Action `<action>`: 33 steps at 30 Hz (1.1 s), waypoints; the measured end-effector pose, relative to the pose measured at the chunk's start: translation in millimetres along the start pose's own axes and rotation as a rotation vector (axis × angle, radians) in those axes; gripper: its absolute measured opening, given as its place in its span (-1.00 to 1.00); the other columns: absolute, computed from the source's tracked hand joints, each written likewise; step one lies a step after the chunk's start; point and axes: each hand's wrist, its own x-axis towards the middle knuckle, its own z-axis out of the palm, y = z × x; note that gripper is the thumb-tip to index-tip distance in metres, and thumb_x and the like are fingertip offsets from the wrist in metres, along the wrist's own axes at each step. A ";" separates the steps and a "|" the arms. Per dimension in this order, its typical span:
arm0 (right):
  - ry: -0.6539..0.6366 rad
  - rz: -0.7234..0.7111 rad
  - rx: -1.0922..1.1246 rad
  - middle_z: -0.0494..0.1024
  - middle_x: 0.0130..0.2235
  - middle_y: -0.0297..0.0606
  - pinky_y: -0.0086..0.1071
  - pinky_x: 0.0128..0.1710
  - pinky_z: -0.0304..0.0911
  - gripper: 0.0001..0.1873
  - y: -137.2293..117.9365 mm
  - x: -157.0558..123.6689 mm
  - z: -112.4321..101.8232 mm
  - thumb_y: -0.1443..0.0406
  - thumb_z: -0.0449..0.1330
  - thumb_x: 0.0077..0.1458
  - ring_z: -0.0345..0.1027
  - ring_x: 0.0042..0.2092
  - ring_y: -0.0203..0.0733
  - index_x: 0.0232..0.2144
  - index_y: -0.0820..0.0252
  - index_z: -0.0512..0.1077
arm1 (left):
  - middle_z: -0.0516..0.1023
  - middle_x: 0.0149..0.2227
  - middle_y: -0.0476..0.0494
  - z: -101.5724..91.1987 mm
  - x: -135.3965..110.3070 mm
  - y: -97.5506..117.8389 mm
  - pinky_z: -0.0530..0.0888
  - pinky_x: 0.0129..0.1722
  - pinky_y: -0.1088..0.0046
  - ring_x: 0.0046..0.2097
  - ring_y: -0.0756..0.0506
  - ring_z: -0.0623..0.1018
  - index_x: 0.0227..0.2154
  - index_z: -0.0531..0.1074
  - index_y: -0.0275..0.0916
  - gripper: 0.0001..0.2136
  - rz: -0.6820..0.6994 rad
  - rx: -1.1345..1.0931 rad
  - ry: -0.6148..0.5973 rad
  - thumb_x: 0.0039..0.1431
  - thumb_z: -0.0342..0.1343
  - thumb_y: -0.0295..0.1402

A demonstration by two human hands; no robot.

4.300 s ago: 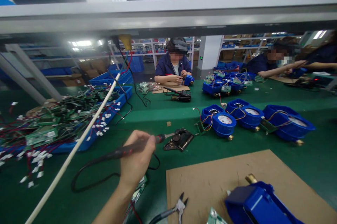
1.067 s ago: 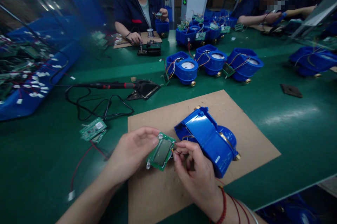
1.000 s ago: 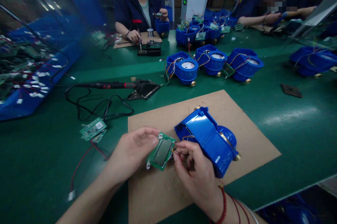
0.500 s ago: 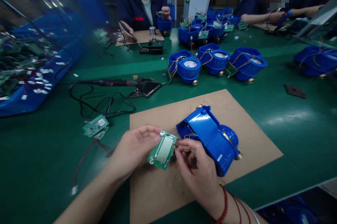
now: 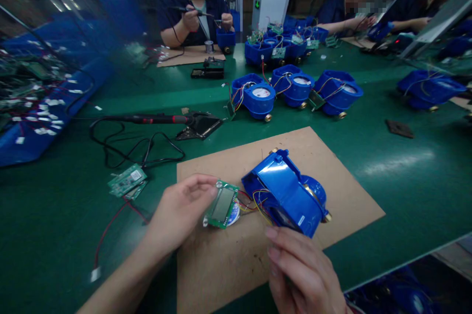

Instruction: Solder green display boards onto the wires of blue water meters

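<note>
My left hand (image 5: 184,210) is closed on the edge of a green circuit board (image 5: 223,204) with a grey display, holding it above the cardboard sheet (image 5: 236,269). Behind the board's lower right edge shows part of a round white-and-blue piece (image 5: 233,213). Red, yellow and dark wires (image 5: 252,201) run from the board towards a blue water meter (image 5: 291,186) lying tilted on the cardboard. In front of the meter is my right hand (image 5: 306,269), its fingers loosely bent and a little apart, the fingertips close to a yellow wire. No held thing shows in it; its thumb is hidden.
Left of the cardboard lie more circuit boards (image 5: 128,182) and a soldering iron (image 5: 158,119) on its cable. Several blue meters (image 5: 254,97) stand farther back. A blue bin (image 5: 40,141) of wired boards is at left. Co-workers (image 5: 195,14) sit across the green table (image 5: 350,156).
My right hand has let go of the wires at the board and moved down and right. My left hand still holds the board. A co-worker opposite has raised a soldering iron.
</note>
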 end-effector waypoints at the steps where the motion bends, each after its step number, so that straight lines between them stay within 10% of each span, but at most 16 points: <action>1: 0.003 -0.078 -0.076 0.51 -0.20 -0.24 -0.41 -0.20 0.35 -0.73 1.6 -4.2 -9.0 0.47 0.11 -0.03 0.34 -0.09 -0.24 -0.21 0.23 0.35 | 0.47 -0.37 -0.09 0.1 0.2 -0.1 0.39 -0.38 0.56 -0.35 -0.01 0.45 -0.23 0.32 -0.28 -0.68 0.014 0.031 0.016 0.01 0.11 -0.18; 9: -0.327 -0.313 -0.545 0.22 0.12 -0.35 -0.18 0.18 -0.23 -0.57 30.7 -10.6 -41.1 0.32 0.13 0.01 0.03 0.15 -0.17 -0.02 0.02 0.30 | 0.41 -0.28 -0.04 -2.7 7.7 -0.4 0.35 -0.28 0.39 -0.25 -0.10 0.42 -0.32 0.39 -0.16 -0.79 0.185 0.409 0.076 0.01 0.09 -0.18; 15: -0.336 -0.120 -0.438 0.11 0.17 -0.18 -0.01 0.06 0.03 -0.51 46.3 -1.6 -32.4 0.37 0.14 -0.01 -0.02 0.17 0.01 0.01 0.00 0.26 | 0.40 -0.28 -0.04 -10.4 -2.5 5.6 0.34 -0.35 0.39 -0.30 -0.08 0.43 -0.23 0.31 -0.17 -0.70 0.226 0.536 0.260 0.10 -0.05 -0.07; 18: -0.335 -0.067 -0.360 0.11 0.17 -0.18 -0.02 0.06 0.06 -0.53 49.3 -2.3 -31.3 0.40 0.11 0.02 -0.05 0.18 0.00 0.01 0.05 0.26 | 0.35 -0.25 -0.06 6.3 -18.7 20.1 0.29 -0.26 0.36 -0.24 -0.08 0.37 -0.29 0.32 -0.20 -0.79 0.440 0.706 0.386 0.15 -0.08 -0.19; 21: -0.300 -0.042 -0.323 0.12 0.16 -0.19 -0.01 0.07 0.05 -0.55 51.0 -4.2 -29.6 0.42 0.09 0.03 -0.06 0.18 0.00 0.01 0.05 0.26 | 0.34 -0.32 -0.08 40.7 -26.3 31.9 0.30 -0.24 0.33 -0.22 -0.12 0.33 -0.30 0.34 -0.19 -0.80 0.661 1.069 0.254 0.20 -0.17 -0.28; 26: -0.232 -0.009 -0.262 0.13 0.16 -0.20 -0.01 0.06 0.06 -0.58 54.4 -6.6 -25.0 0.42 0.07 0.05 -0.04 0.17 0.00 -0.01 0.06 0.28 | 0.36 -0.35 -0.25 90.3 -9.5 36.1 0.30 -0.32 0.21 -0.24 -0.25 0.33 -0.41 0.37 -0.32 -0.78 0.620 1.315 0.212 0.16 -0.16 -0.38; 33: -0.150 -0.019 -0.213 0.14 0.15 -0.19 0.00 0.04 0.06 -0.57 58.7 -8.4 -20.9 0.44 0.06 0.04 -0.03 0.16 0.01 -0.02 0.06 0.28 | 0.43 -0.38 -0.20 96.2 5.8 41.2 0.34 -0.29 0.29 -0.25 -0.20 0.42 -0.49 0.37 -0.27 -0.87 0.491 1.311 0.230 0.05 -0.06 -0.44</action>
